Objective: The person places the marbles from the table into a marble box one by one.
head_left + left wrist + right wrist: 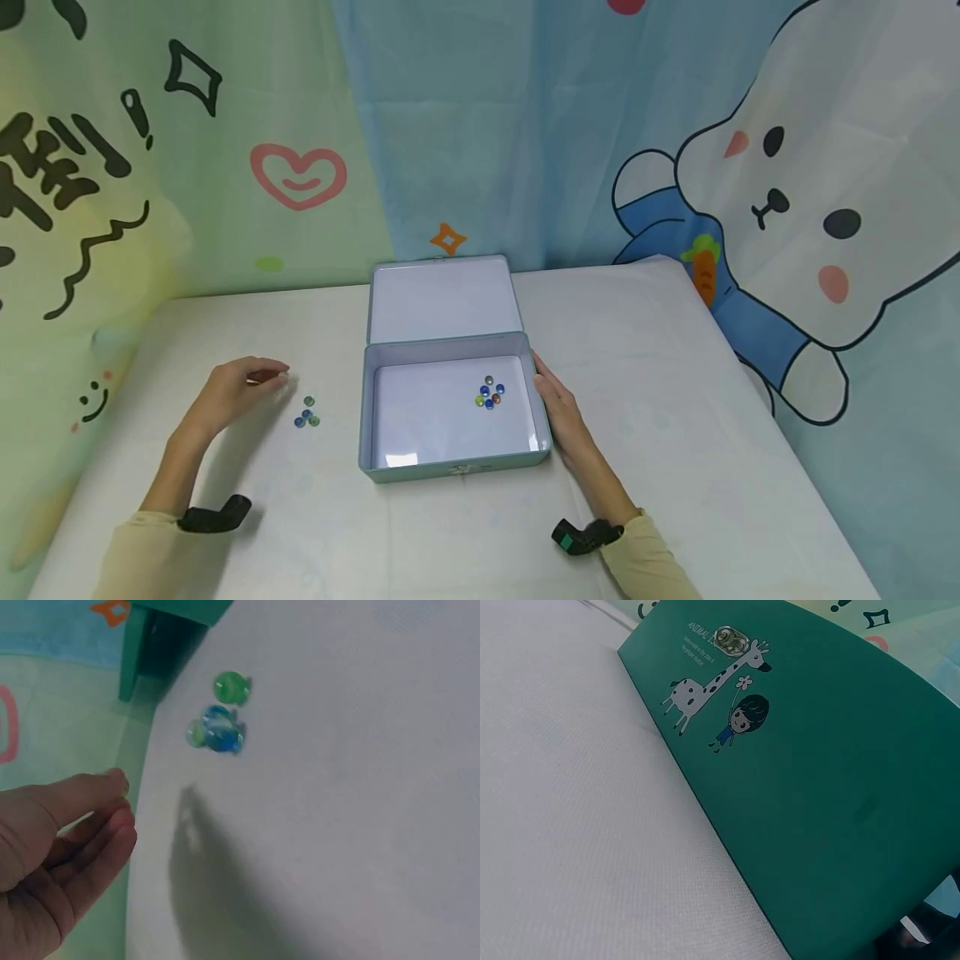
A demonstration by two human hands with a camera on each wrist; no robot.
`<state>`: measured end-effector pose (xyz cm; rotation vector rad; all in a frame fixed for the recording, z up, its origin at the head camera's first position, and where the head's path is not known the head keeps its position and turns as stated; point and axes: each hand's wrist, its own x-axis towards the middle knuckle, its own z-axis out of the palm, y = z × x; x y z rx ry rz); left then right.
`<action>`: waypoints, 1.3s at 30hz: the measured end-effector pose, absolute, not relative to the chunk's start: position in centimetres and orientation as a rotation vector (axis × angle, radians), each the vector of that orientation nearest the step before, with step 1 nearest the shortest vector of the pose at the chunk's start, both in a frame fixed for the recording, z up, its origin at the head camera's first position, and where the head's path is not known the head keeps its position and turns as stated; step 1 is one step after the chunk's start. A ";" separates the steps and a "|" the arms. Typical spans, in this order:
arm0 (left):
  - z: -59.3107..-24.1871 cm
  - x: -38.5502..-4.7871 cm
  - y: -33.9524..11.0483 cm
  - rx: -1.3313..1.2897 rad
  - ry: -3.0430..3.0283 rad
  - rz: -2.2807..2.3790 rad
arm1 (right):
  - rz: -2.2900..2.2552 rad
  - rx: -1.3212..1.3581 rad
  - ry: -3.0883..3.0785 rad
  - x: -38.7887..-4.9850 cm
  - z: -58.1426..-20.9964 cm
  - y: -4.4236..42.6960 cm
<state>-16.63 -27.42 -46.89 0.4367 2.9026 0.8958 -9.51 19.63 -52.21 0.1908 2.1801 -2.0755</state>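
Note:
A teal tin box (457, 468) lies open on the table, its hinged lid (444, 302) tipped back. Several coloured glass marbles (490, 403) sit inside, toward the right. Left of the box, more marbles (307, 413) lie in a small group on the cloth; the left wrist view shows a green marble (231, 688) beside bluish ones. My left hand (238, 390) is raised just beyond this group, thumb and fingertips together, pinching what looks like a marble, mostly hidden. My right hand (561, 412) rests with extended fingers against the box's right outer wall.
A white cloth (675, 467) covers the table. Behind it hangs a printed curtain (465, 125). The right wrist view shows the box's green outer face (817, 765) with a giraffe print and a metal clasp (731, 641).

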 end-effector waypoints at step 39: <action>-37.5 -21.1 -5.6 1.132 2.486 0.689 | -2.066 0.199 2.187 -9.6 -52.3 19.8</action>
